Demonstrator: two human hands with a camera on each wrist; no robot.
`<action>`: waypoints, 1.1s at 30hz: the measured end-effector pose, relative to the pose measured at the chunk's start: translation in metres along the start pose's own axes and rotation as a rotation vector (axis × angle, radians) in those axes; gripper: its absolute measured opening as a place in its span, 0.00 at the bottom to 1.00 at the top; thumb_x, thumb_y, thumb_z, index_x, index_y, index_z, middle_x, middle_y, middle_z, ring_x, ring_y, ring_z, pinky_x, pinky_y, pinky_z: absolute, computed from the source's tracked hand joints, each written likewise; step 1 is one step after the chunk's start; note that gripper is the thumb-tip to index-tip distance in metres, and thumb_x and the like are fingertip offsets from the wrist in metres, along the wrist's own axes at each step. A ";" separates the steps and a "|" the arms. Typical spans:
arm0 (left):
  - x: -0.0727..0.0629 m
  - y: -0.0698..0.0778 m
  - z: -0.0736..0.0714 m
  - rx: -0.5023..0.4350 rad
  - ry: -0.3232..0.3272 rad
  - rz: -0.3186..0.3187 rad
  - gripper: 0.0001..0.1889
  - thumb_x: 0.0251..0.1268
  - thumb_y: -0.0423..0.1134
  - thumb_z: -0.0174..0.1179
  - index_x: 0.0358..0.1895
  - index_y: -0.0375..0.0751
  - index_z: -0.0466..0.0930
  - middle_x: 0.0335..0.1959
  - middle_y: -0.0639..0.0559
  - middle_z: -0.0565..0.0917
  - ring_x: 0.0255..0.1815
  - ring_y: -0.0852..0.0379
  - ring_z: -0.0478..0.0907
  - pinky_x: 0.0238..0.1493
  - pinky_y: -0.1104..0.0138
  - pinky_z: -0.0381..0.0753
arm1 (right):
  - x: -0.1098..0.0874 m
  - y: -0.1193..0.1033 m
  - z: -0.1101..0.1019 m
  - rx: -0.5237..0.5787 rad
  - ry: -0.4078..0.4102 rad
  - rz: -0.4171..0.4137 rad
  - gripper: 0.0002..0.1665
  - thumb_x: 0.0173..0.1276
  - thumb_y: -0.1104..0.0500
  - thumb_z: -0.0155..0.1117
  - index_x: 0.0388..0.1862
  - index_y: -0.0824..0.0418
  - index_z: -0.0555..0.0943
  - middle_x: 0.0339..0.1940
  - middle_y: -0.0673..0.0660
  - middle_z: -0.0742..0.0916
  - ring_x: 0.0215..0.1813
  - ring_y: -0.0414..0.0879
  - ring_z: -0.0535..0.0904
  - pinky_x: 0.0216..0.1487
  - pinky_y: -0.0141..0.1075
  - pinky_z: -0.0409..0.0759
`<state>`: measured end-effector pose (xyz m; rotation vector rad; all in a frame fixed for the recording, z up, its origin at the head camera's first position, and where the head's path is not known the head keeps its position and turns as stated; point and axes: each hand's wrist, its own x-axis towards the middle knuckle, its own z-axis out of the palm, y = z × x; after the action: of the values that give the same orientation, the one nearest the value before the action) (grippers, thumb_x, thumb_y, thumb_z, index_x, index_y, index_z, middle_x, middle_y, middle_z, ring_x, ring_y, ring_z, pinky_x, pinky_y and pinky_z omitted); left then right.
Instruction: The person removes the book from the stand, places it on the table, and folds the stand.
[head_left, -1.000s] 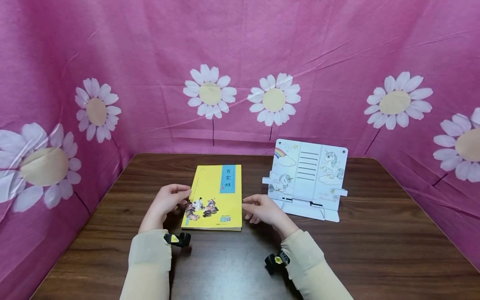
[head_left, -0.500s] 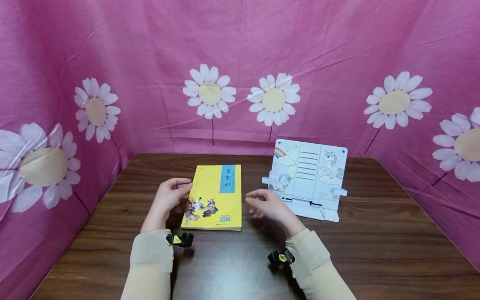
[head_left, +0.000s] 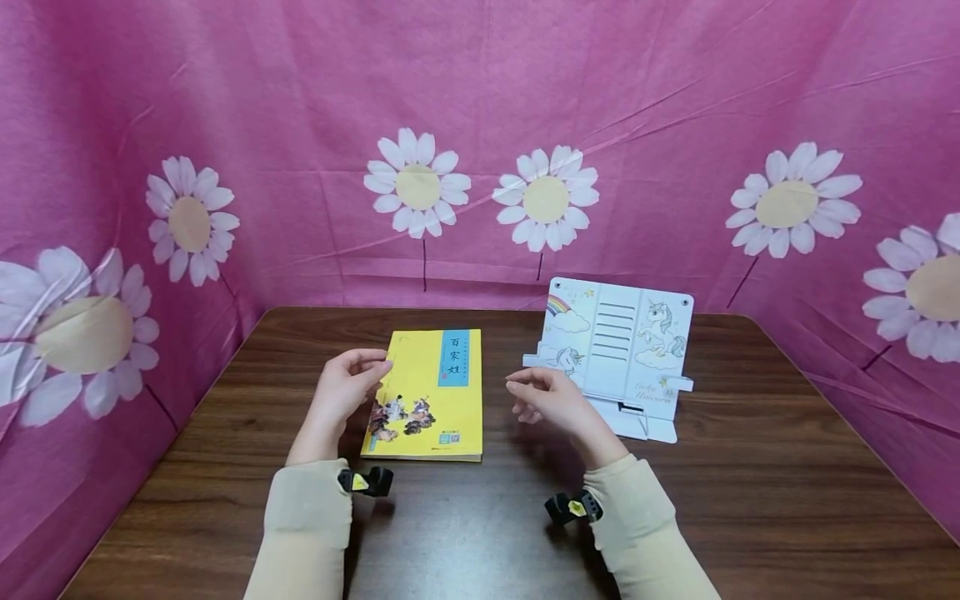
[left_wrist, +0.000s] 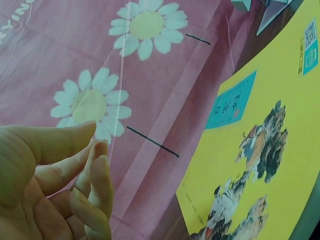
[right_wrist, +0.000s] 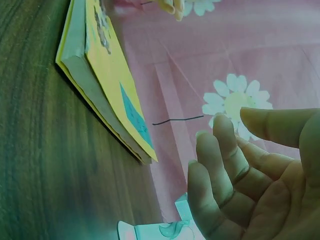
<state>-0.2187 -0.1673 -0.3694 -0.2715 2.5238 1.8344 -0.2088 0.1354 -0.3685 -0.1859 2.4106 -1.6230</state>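
Note:
A yellow paperback book [head_left: 442,404] with a blue title panel lies flat on the table. By its left edge is my left hand [head_left: 341,396], above the tabletop; in the left wrist view its thumb and fingertips come close together with nothing between them, and the book [left_wrist: 265,145] is apart from them. My right hand [head_left: 551,400] hovers to the right of the book, in front of a white book stand [head_left: 652,350] with unicorn pictures, and hides its lower left part. The right wrist view shows that hand [right_wrist: 245,175] with loosely bent fingers and nothing in it.
The dark wooden table [head_left: 750,467] reaches back to a pink cloth [head_left: 480,75] with printed daisies, which also hangs at both sides. The stand leans back on its base, with a small white tab [head_left: 681,383] sticking out at its right side.
My right hand has drawn away from the book's right edge, up and to the right. My left hand has risen slightly along the left edge. Book and stand have stayed in place.

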 end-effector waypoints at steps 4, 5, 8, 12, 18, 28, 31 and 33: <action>-0.001 0.002 0.002 -0.001 -0.010 0.028 0.22 0.69 0.43 0.62 0.61 0.35 0.77 0.41 0.53 0.84 0.35 0.59 0.80 0.32 0.67 0.75 | -0.001 -0.002 -0.004 0.001 0.003 -0.006 0.22 0.75 0.56 0.58 0.58 0.72 0.78 0.27 0.57 0.86 0.27 0.42 0.83 0.39 0.45 0.86; -0.002 0.002 0.003 0.001 -0.012 0.031 0.21 0.69 0.43 0.62 0.61 0.35 0.77 0.41 0.53 0.84 0.35 0.59 0.80 0.33 0.67 0.75 | -0.001 -0.002 -0.005 0.002 0.004 -0.008 0.22 0.75 0.56 0.58 0.58 0.73 0.77 0.27 0.57 0.86 0.27 0.42 0.83 0.39 0.45 0.86; -0.003 0.003 0.004 0.006 -0.015 0.038 0.21 0.70 0.43 0.62 0.61 0.36 0.78 0.42 0.52 0.84 0.35 0.58 0.80 0.35 0.65 0.76 | -0.001 -0.002 -0.007 0.000 0.000 -0.016 0.23 0.75 0.56 0.58 0.59 0.74 0.76 0.26 0.56 0.86 0.27 0.41 0.83 0.39 0.45 0.86; -0.003 0.003 0.007 0.011 -0.017 0.049 0.21 0.70 0.43 0.61 0.60 0.35 0.77 0.43 0.48 0.84 0.36 0.56 0.80 0.39 0.64 0.77 | -0.001 -0.001 -0.009 0.007 0.009 -0.008 0.23 0.74 0.56 0.58 0.58 0.73 0.77 0.26 0.55 0.86 0.27 0.41 0.82 0.39 0.44 0.87; -0.002 0.002 0.010 0.002 -0.026 0.078 0.20 0.71 0.41 0.60 0.59 0.32 0.78 0.41 0.46 0.84 0.34 0.55 0.81 0.39 0.63 0.79 | 0.000 0.000 -0.010 0.000 0.018 -0.018 0.23 0.74 0.57 0.59 0.58 0.74 0.77 0.26 0.56 0.86 0.27 0.42 0.83 0.37 0.43 0.86; -0.003 0.002 0.019 0.052 -0.056 0.092 0.19 0.71 0.43 0.59 0.59 0.36 0.78 0.46 0.40 0.83 0.39 0.50 0.81 0.42 0.60 0.78 | 0.000 0.001 -0.008 -0.017 0.007 -0.028 0.22 0.74 0.58 0.59 0.58 0.75 0.77 0.26 0.59 0.85 0.27 0.43 0.82 0.38 0.45 0.86; -0.004 0.003 0.022 0.073 -0.064 0.088 0.19 0.71 0.44 0.59 0.60 0.38 0.78 0.45 0.43 0.83 0.42 0.47 0.82 0.47 0.56 0.79 | -0.001 0.001 -0.008 -0.030 0.015 -0.028 0.23 0.74 0.57 0.59 0.58 0.74 0.77 0.26 0.58 0.85 0.27 0.43 0.82 0.38 0.45 0.86; -0.004 0.003 0.024 0.081 -0.069 0.092 0.20 0.71 0.44 0.59 0.60 0.38 0.78 0.45 0.43 0.83 0.44 0.43 0.82 0.49 0.54 0.79 | -0.001 0.001 -0.009 -0.036 0.021 -0.027 0.23 0.74 0.57 0.59 0.58 0.74 0.77 0.26 0.58 0.85 0.27 0.44 0.83 0.38 0.45 0.86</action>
<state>-0.2177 -0.1430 -0.3740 -0.0906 2.5965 1.7326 -0.2102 0.1441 -0.3657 -0.2102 2.4650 -1.6012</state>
